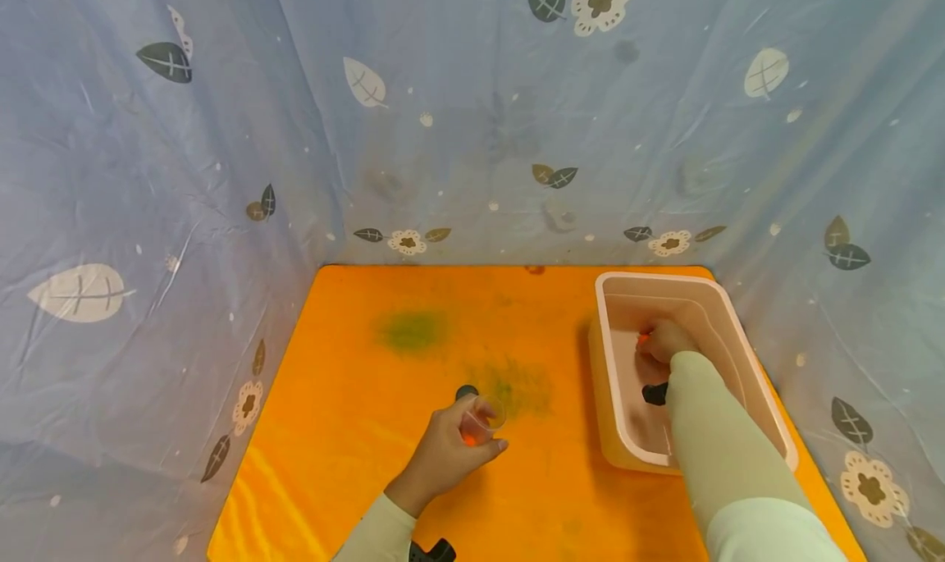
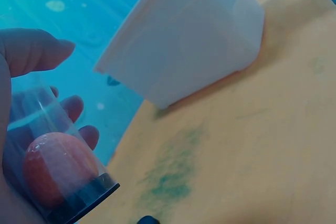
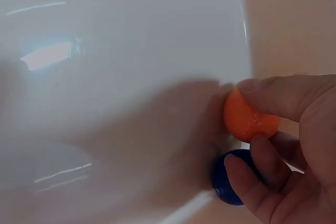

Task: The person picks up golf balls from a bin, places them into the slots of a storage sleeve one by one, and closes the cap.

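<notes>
My left hand [image 1: 446, 451] grips a clear cup [image 2: 39, 108] with a dark base, above the orange table. Inside that cup lies an orange-red ball [image 2: 58, 169], low down against the base. In the head view the cup's open rim faces up toward me. My right hand [image 1: 670, 340] reaches down into the pale plastic bin [image 1: 613, 381]. Seen from the right wrist, its thumb and fingers pinch an orange ball [image 3: 249, 116] near the bin's inner wall. A dark blue ball [image 3: 231, 179] sits just below, partly hidden by the other fingers.
A small dark rounded thing [image 1: 467, 392] shows just beyond the left hand. Green smudges [image 1: 413, 330] mark the orange tabletop [image 1: 354, 373]. Patterned blue curtains [image 1: 472, 135] close in the back and both sides. The bin stands at the table's right side.
</notes>
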The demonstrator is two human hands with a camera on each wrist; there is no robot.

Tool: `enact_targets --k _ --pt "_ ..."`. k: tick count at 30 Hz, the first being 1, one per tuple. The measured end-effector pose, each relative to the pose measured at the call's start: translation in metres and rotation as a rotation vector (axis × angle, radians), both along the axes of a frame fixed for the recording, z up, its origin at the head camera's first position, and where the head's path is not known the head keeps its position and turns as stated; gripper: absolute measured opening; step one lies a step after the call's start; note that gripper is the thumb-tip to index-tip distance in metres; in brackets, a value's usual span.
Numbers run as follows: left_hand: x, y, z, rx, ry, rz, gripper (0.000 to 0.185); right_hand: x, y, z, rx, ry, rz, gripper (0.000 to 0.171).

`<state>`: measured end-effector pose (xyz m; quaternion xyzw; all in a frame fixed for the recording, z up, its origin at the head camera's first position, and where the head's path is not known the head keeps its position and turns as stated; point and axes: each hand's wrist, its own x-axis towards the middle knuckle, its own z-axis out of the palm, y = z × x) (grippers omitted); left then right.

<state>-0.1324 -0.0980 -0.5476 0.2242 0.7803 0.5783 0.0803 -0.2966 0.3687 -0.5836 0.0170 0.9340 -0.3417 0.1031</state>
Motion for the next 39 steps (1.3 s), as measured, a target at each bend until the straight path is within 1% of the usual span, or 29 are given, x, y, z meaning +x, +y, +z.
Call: enact_targets --k 3,5,8,12,15,18,22,24,26,28,30,32,34,36,39 --pt "0.000 0.001 0.001 0.005 0.002 -0.001 0.032 0.000 -0.003 0.006 0.017 0.046 0.026 0.003" --pt "0.000 0.001 0.002 0.008 0.004 -0.002 0.031 -0.001 -0.004 0.007 0.019 0.055 0.039 0.004" --pt "0.000 0.002 0.003 0.007 0.006 -0.003 0.031 -0.002 -0.002 0.005 0.038 0.048 0.032 0.009" --pt "0.000 0.003 0.004 -0.001 0.015 0.003 0.030 -0.002 0.001 0.006 0.032 0.047 0.033 0.016" --pt "0.000 0.003 0.004 -0.001 0.019 0.005 0.029 0.001 0.002 0.010 0.024 0.056 0.040 0.012" --pt "0.000 0.004 0.005 0.004 0.015 0.003 0.029 0.004 0.003 0.010 0.010 0.050 0.022 0.007" --pt "0.003 0.005 0.008 0.009 0.003 -0.001 0.029 0.007 0.004 0.007 0.019 0.072 0.009 0.008" --pt "0.004 0.005 0.008 0.007 0.000 -0.004 0.029 0.007 0.005 0.006 0.015 0.084 0.023 0.009" --pt "0.005 0.005 0.009 0.007 -0.002 -0.005 0.028 0.008 0.007 0.009 -0.023 0.080 0.018 0.009" --pt "0.006 0.005 0.009 0.006 -0.006 -0.001 0.029 0.009 0.006 0.016 -0.099 0.036 -0.003 0.011" --pt "0.006 0.005 0.010 0.006 -0.010 0.003 0.029 0.012 0.004 0.027 -0.178 -0.002 -0.036 0.019" --pt "0.007 0.004 0.011 0.003 -0.012 0.005 0.029 0.014 0.000 0.040 -0.265 -0.017 -0.062 0.032" --pt "0.007 0.004 0.011 -0.002 -0.012 0.005 0.029 0.016 -0.004 0.053 -0.325 -0.005 -0.075 0.040" --pt "0.007 0.004 0.012 -0.005 -0.015 0.003 0.030 0.018 -0.009 0.065 -0.384 0.033 -0.067 0.047" --pt "0.008 0.005 0.012 -0.006 -0.021 -0.003 0.030 0.023 -0.013 0.083 -0.457 0.078 -0.097 0.050"
